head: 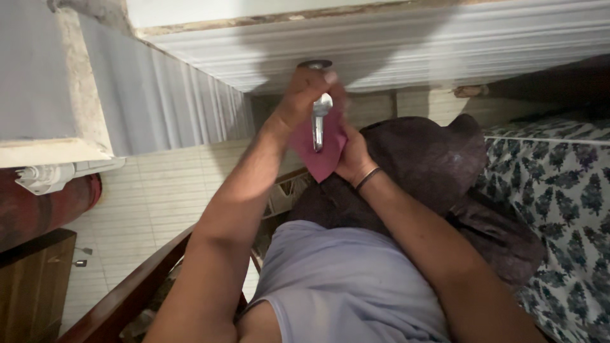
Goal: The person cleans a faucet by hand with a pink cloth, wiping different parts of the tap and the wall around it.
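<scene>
On the far left sits a round red cylinder (44,209) with a white plastic part (57,174) on top, and below it is a brown wooden cabinet (32,286). Next comes the pale tiled floor (152,197), smooth and lined. A dark wooden rail (127,295) slants up from the bottom. The left arm reaches long and straight up the middle. The left hand (305,95) is closed around the top of a shiny metal tool (319,121). The tool is thin, hard and silver, with a round end showing above the fist. Just beside it, the right hand (352,155) comes up from the lower right with the wrist bent. It presses a soft pink cloth (321,155) against the tool, fingers curled behind the cloth. A thin dark band (367,179) goes around that wrist. Both hands are held up in front of a white ridged wall trim (445,44). Behind the hands lies a fuzzy dark brown blanket (432,165), lumpy and soft. On the far right is a bed sheet (559,203) with a dark leaf pattern on white.
</scene>
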